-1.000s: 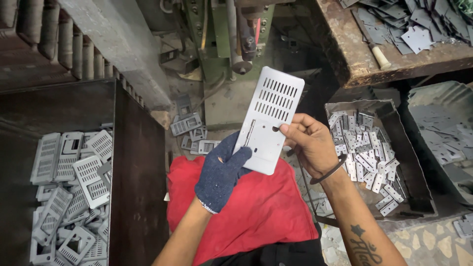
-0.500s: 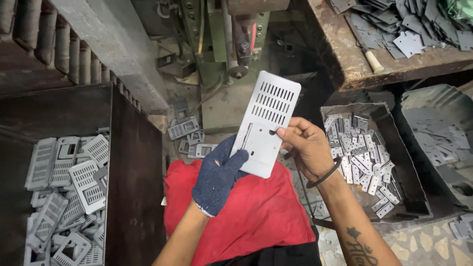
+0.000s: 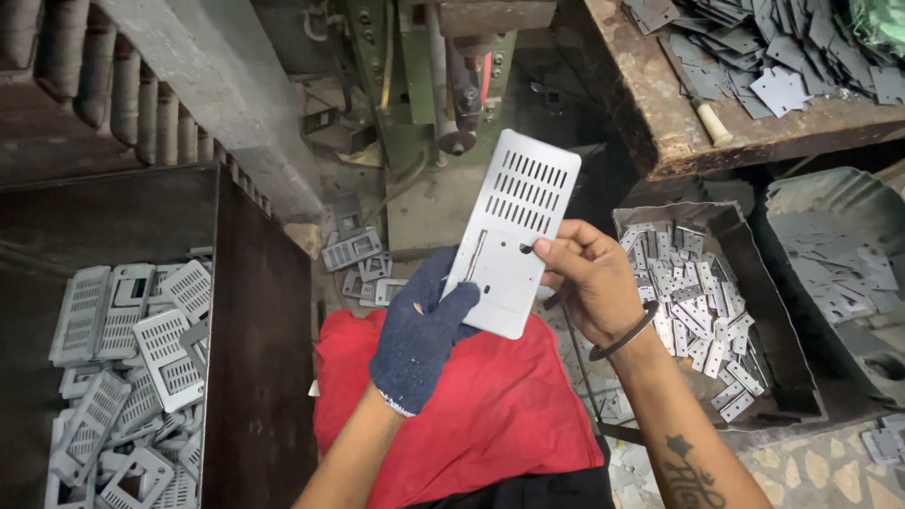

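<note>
plate raised slightly: my gloved left hand (image 3: 421, 332) and bare right hand (image 3: 591, 286) pinch the slotted metal plate (image 3: 509, 231); best held level.

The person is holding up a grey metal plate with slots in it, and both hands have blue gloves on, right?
Not quite. Only the left hand wears a dark blue glove; the right hand is bare, with a dark band at the wrist. The head view shows both hands holding up the grey slotted metal plate.
</note>
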